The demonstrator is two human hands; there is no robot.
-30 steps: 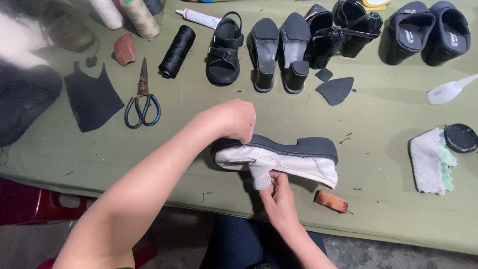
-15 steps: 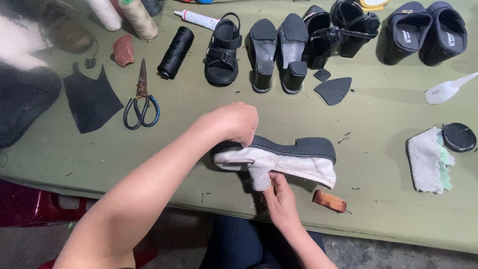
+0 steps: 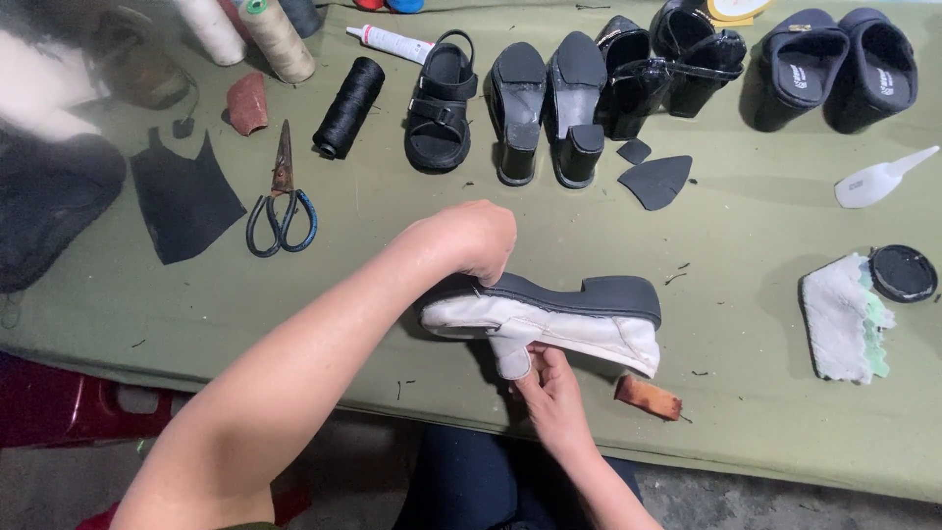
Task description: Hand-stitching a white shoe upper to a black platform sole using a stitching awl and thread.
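Now both hands on white shoe.

White shoe matt leather, dark rubbery sole; table cloth matt green; scissors dull metal.

Little differs across the three pictures. The left hand has shifted slightly toward the far side of the white shoe, its knuckles now standing a little higher over the dark sole. The right hand has moved its fingers marginally along the white strap at the near edge of the shoe. The shoe itself lies fractionally more to the right on the counter. The view has drifted very slightly between frames.
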